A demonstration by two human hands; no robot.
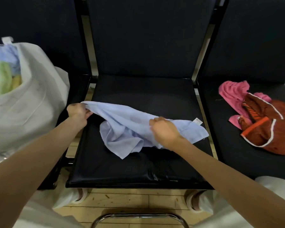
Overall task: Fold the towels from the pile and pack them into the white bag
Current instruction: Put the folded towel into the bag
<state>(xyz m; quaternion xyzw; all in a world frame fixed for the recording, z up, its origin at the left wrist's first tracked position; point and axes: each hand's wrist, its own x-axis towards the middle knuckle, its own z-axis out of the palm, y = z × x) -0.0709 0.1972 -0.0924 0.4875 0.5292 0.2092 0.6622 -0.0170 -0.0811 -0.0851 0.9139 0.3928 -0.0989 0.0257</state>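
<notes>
- Head view looks down on a row of three black padded chairs; the middle chair seat (138,170) carries the work.
- A light blue towel (122,129) lies partly spread, partly bunched on that seat, its far edge lifted off the cushion between the two hands.
- The left hand (78,112) holds the towel's left corner at the seat's left edge; its grip is curled into a fist, with the cloth pinched between thumb and fingers.
- The right hand (164,130) sits on the towel's right half, knuckles up, its grip bent down into the fabric and pinching a fold of it.
- A small white label (198,121) shows at the towel's far right corner, which lies flat on the seat just beyond the right hand.
- The towel's near part hangs in loose folds and ends in a point toward the front of the seat.
- The white bag (31,102) stands on the left chair, touching the middle seat's left side; its mouth is open.
- Folded cloths (3,76) in pale blue, green and yellow fill the bag's opening.
- On the right chair lies the pile: a pink towel (232,94) underneath and a rust-red towel (270,127) with white and orange trim crumpled on top.
- Pale wooden floor (130,201) shows below the seat, and a chrome tube (138,216) curves at the bottom edge.
</notes>
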